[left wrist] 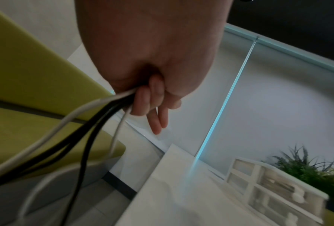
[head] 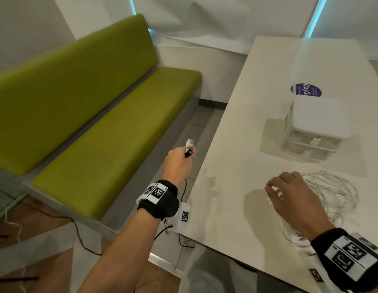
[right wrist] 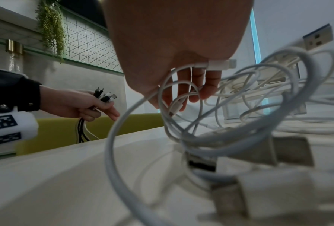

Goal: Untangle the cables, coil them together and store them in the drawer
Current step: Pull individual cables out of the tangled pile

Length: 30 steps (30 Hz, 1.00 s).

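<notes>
My left hand (head: 182, 154) is held out past the table's left edge and grips a bundle of black and white cable ends (head: 189, 147), plugs pointing up. In the left wrist view the bundled cables (left wrist: 88, 130) trail down from my curled fingers (left wrist: 152, 105). My right hand (head: 275, 188) sits on a loose tangle of white cables (head: 331, 191) on the table. In the right wrist view a white connector (right wrist: 220, 64) is wedged at the base of my fingers (right wrist: 210, 85), and loops of white cable (right wrist: 239, 130) hang from the hand. A small white two-drawer unit (head: 314, 132) stands behind, both drawers closed.
The white table (head: 236, 123) carries a round blue sticker (head: 306, 89) behind the drawer unit. A green bench (head: 99, 123) runs along the left, with a strip of floor between it and the table. A thin black cord (head: 78, 233) lies on the floor.
</notes>
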Each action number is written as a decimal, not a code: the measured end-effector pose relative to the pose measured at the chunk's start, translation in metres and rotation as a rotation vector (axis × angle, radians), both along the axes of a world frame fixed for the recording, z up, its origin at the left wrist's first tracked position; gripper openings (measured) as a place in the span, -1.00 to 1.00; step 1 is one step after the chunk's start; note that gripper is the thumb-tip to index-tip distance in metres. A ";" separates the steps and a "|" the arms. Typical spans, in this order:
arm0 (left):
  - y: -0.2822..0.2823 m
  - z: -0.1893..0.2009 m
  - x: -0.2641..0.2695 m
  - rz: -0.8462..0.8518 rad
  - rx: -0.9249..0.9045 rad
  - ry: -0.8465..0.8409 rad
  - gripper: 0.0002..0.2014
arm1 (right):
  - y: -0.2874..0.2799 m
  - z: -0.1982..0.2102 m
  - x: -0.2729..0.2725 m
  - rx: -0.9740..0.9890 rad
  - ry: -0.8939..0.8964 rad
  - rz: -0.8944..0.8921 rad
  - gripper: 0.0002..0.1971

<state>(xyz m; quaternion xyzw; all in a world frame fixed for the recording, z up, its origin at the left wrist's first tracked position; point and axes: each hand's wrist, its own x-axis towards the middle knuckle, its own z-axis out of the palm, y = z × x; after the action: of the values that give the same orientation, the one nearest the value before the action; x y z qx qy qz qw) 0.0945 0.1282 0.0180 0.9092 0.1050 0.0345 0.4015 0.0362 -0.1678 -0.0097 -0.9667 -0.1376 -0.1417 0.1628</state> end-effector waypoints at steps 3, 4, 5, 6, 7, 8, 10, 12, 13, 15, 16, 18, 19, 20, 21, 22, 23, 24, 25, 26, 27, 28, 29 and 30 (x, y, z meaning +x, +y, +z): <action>-0.020 0.008 -0.008 -0.052 -0.115 -0.025 -0.70 | -0.003 0.003 0.000 0.028 -0.024 -0.019 -0.96; -0.028 0.011 -0.010 -0.072 -0.138 -0.038 -0.69 | -0.004 0.005 0.000 0.032 -0.033 -0.026 -0.96; -0.037 0.013 -0.012 -0.094 -0.159 -0.051 -0.67 | -0.006 0.008 -0.001 0.037 -0.038 -0.031 -0.96; -0.045 0.016 -0.014 -0.114 -0.178 -0.058 -0.64 | -0.008 0.010 -0.002 0.044 -0.036 -0.033 -0.95; -0.054 0.019 -0.016 -0.134 -0.192 -0.056 -0.62 | -0.010 0.013 -0.002 0.052 -0.030 -0.033 -0.94; -0.062 0.020 -0.017 -0.154 -0.204 -0.045 -0.62 | -0.013 0.016 -0.003 0.063 -0.026 -0.032 -0.92; -0.076 0.022 -0.021 -0.188 -0.206 -0.006 -0.61 | -0.021 0.022 -0.005 0.099 -0.020 -0.034 -0.90; -0.090 0.023 -0.026 -0.223 -0.185 0.024 -0.60 | -0.032 0.031 -0.007 0.145 -0.014 -0.049 -0.89; -0.098 0.024 -0.028 -0.241 -0.165 0.029 -0.60 | -0.038 0.036 -0.008 0.172 -0.022 -0.061 -0.88; -0.115 0.025 -0.033 -0.281 -0.134 0.018 -0.58 | -0.052 0.048 -0.011 0.231 -0.059 -0.098 -0.89; -0.124 0.025 -0.036 -0.299 -0.133 0.006 -0.57 | -0.059 0.053 -0.012 0.249 -0.077 -0.124 -0.90; -0.142 0.026 -0.041 -0.329 -0.136 -0.010 -0.58 | -0.073 0.061 -0.015 0.242 -0.094 -0.191 -0.93; -0.150 0.026 -0.043 -0.343 -0.140 -0.016 -0.59 | -0.080 0.062 -0.016 0.222 -0.087 -0.231 -0.93; -0.159 0.025 -0.045 -0.359 -0.149 -0.024 -0.61 | -0.087 0.061 -0.018 0.199 -0.063 -0.272 -0.90; -0.167 0.024 -0.046 -0.379 -0.156 -0.036 -0.63 | -0.092 0.059 -0.020 0.177 -0.022 -0.307 -0.86; -0.175 0.023 -0.047 -0.403 -0.157 -0.055 -0.66 | -0.096 0.056 -0.022 0.161 0.027 -0.331 -0.84; -0.183 0.023 -0.048 -0.431 -0.149 -0.073 -0.68 | -0.099 0.051 -0.024 0.152 0.073 -0.340 -0.83; -0.191 0.021 -0.048 -0.459 -0.134 -0.085 -0.68 | -0.101 0.046 -0.025 0.150 0.110 -0.336 -0.83; -0.198 0.021 -0.049 -0.480 -0.114 -0.091 -0.66 | -0.102 0.040 -0.027 0.156 0.137 -0.324 -0.84; -0.204 0.019 -0.049 -0.494 -0.094 -0.098 -0.64 | -0.102 0.036 -0.027 0.165 0.158 -0.313 -0.84; -0.210 0.017 -0.050 -0.507 -0.077 -0.108 -0.61 | -0.102 0.032 -0.027 0.176 0.179 -0.307 -0.84; -0.215 0.016 -0.050 -0.518 -0.063 -0.117 -0.60 | -0.101 0.028 -0.027 0.182 0.192 -0.306 -0.84; -0.220 0.016 -0.050 -0.530 -0.053 -0.124 -0.60 | -0.101 0.025 -0.027 0.179 0.199 -0.308 -0.84; -0.223 0.014 -0.050 -0.533 -0.050 -0.131 -0.62 | -0.100 0.023 -0.026 0.170 0.199 -0.310 -0.85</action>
<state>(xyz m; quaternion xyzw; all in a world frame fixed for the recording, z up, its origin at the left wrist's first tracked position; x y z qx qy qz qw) 0.0445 -0.0950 0.0317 0.8903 -0.1633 -0.0162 0.4248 0.0100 -0.2682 0.0134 -0.9683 0.0420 -0.0799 0.2329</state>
